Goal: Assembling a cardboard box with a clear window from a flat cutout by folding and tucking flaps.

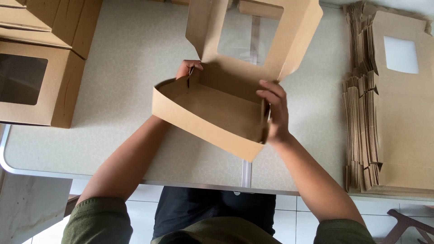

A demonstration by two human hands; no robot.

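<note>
Fingers of my right hand (275, 113) curl over the right end wall of a half-folded kraft cardboard box (212, 115), fingertips hooked inside and pressing the wall's flap, thumb hidden behind the board. On the far left corner, my left hand (187, 68) shows only its fingertips, pinched on the upright side flap where it meets the back wall; the rest of that hand is hidden by the box. Both hands are closed on the box, which I hold just above the middle of the speckled grey table (126, 68), its near wall tilted toward me and bowed outward on the left. Rising from the far side, the box's hinged lid (298, 31) stands open, its square cut-out window (251, 34) covered with clear film, side flaps hanging loose.

At the left edge of the table, well apart from my hands, sit finished window boxes (38, 86), one on the table with a dark window facing me and more stacked beyond it at the far left corner. Along the right edge lies a tall stack of flat, unfolded box blanks (398, 126), the top one showing a pale window; its fanned edges face my right forearm. Below the table's metal rim, my dark trousers and olive-green sleeves (97, 221) frame the near foreground over white floor tiles (289, 221).
</note>
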